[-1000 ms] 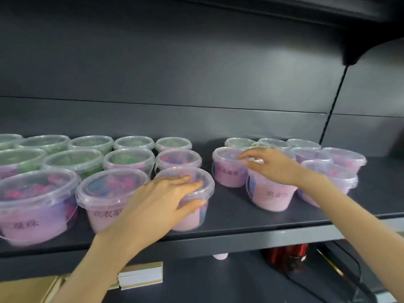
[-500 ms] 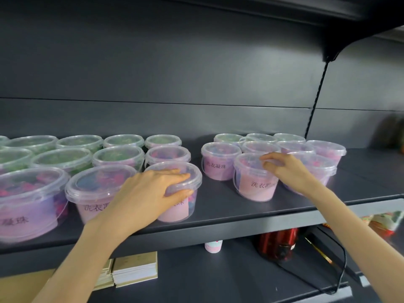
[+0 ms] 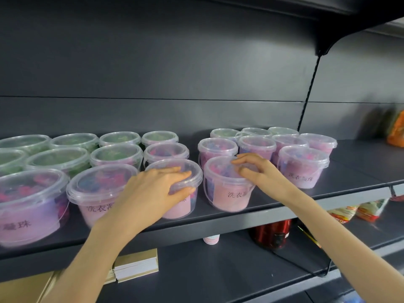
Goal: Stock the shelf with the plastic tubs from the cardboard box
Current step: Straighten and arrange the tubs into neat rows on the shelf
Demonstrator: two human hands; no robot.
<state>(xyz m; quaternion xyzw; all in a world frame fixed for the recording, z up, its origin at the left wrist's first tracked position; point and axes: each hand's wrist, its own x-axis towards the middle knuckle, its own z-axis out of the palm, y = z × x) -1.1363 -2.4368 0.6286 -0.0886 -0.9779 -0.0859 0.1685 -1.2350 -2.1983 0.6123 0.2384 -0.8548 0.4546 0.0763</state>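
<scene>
- Head view, left: green tubs [image 3: 113, 156] and pink tubs [image 3: 303, 169] already line the shelf [image 3: 358, 165].
- Centre: left hand [image 3: 150, 191] grips the left tub [image 3: 188, 171]; right hand [image 3: 260, 173] grips the right tub [image 3: 227, 195], both front-row.
- Right: stocking judged well advanced; box not clearly seen.

Red canister [image 3: 272, 234]: stands upright. Small pink-and-white cup [image 3: 211, 239]: just left of the canister. Stack of gold-topped cards [image 3: 136, 264]: farther left. Black cable [image 3: 306, 267]: runs rightward from the canister's base. Red-and-yellow packets [image 3: 358, 211]: right of it. Orange packet [image 3: 396, 132]: well above, right
</scene>
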